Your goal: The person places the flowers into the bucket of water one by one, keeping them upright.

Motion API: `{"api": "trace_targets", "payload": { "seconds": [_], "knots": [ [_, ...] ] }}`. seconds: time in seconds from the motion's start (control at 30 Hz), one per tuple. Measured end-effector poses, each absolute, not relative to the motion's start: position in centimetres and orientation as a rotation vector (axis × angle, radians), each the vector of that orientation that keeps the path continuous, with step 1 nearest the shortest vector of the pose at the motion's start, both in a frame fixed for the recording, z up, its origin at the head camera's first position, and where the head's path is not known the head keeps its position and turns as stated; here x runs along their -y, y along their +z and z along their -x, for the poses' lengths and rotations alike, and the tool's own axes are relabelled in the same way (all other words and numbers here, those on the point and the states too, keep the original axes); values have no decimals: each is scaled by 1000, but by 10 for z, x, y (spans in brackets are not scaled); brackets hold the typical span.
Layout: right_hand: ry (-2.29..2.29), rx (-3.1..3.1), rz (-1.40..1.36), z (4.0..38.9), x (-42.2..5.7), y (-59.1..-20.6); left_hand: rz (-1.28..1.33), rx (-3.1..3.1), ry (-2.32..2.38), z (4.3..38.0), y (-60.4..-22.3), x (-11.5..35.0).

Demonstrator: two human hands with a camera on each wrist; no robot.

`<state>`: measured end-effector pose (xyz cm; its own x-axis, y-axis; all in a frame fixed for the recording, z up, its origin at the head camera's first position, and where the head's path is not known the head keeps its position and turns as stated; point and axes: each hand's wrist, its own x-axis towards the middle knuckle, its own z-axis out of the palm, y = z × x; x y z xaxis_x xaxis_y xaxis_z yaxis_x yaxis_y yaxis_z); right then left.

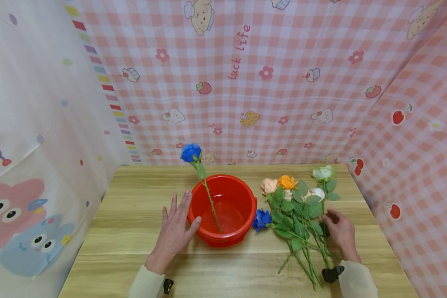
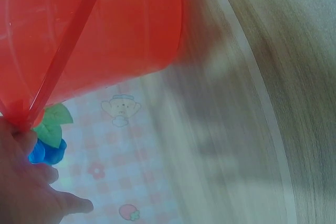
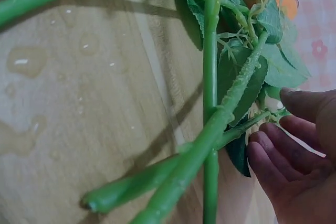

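A red bucket [image 1: 223, 243] stands mid-table with one blue rose [image 1: 191, 153] leaning in it, its stem slanting over the rim and its bloom above the left side. Against the bucket's left rim rests my left hand [image 1: 175, 234], fingers straight and spread, thumb near the front edge. To the right lies a loose pile of cut flowers with crossed green stems [image 3: 210, 77]. My right hand [image 1: 340, 234] is at the pile's right side, thumb and curled fingers around the stem of a pale green-white flower [image 1: 323, 173]. Leaves partly hide that grip.
The pile also holds a second blue rose [image 1: 262, 219] beside the bucket, an orange rose [image 1: 287, 182], a peach rose [image 1: 269, 186] and a white one [image 1: 318, 193]. Water drops [image 3: 26, 60] dot the wooden table [image 1: 134, 215]. Patterned cloths hang behind and at both sides.
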<state>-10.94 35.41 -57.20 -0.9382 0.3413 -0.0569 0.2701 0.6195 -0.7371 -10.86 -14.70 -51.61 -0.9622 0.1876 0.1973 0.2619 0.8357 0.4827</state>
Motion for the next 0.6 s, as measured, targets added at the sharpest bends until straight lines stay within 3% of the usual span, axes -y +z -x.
{"api": "trace_targets", "payload": {
  "seconds": [0.6],
  "knots": [
    [1267,2879,546,119,-374,-573,355,2854,-788,108,-517,146]
  ]
}}
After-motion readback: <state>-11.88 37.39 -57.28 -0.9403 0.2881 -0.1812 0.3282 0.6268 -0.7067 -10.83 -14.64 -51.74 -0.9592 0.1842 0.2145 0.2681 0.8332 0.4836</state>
